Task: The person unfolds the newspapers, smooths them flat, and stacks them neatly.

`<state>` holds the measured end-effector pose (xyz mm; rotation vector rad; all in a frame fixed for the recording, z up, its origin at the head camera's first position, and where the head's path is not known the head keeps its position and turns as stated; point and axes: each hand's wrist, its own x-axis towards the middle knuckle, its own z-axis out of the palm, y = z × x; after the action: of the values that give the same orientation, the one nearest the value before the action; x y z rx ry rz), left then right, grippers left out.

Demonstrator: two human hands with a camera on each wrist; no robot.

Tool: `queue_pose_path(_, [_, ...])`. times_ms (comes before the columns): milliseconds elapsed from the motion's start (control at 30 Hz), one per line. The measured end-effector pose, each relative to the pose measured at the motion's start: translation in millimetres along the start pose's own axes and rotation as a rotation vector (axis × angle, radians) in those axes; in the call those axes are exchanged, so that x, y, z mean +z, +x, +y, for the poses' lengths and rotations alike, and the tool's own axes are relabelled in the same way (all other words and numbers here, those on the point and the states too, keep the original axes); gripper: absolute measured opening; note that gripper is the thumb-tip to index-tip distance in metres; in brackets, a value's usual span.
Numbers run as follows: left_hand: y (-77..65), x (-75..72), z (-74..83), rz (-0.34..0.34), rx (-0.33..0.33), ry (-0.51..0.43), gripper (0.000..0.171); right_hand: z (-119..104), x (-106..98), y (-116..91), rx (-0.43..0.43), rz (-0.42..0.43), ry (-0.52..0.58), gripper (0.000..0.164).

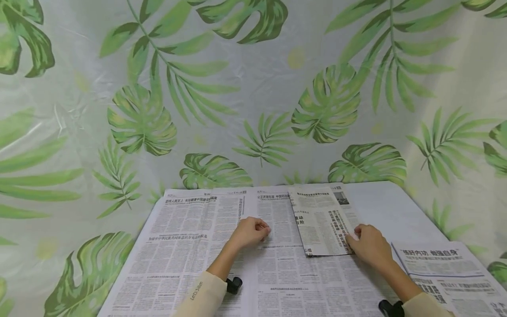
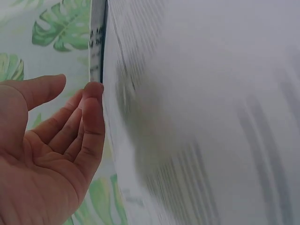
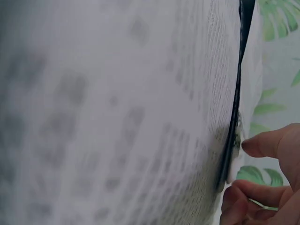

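Note:
A folded piece of newspaper (image 1: 321, 224) lies slightly turned on a large spread newspaper sheet (image 1: 178, 251). My right hand (image 1: 370, 244) is at the folded piece's lower right edge. In the right wrist view, thumb and forefinger stand apart beside the dark-lined edge (image 3: 234, 112) of the folded paper. My left hand (image 1: 248, 232) hovers over the spread sheet, left of the folded piece, with loosely bent fingers and nothing between them. The left wrist view shows that hand (image 2: 61, 145) with the thumb away from the fingers; the near newsprint is blurred.
Another folded newspaper (image 1: 447, 268) lies at the table's right side. Part of the white tabletop (image 1: 384, 204) shows at the back right. A leaf-patterned curtain (image 1: 261, 88) hangs directly behind the table.

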<state>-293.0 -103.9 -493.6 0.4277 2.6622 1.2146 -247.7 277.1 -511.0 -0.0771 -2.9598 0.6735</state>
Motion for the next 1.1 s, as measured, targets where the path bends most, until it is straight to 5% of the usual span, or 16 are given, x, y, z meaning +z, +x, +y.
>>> queue_pose_path(333, [25.0,36.3,22.6,-0.12,-0.065,-0.212,0.026,8.3,0.6,2.1,0.05,-0.053,0.05,0.052])
queue_pose_path(567, [34.7,54.0,32.8,-0.108,-0.117,-0.308,0.024,8.2,8.2,1.0,0.047,-0.064,0.13,0.051])
queue_pose_path(1100, [32.3,63.5,29.8,-0.135,-0.197,-0.393,0.037,-10.5,19.6,-3.7,0.043,-0.035,0.136,0.051])
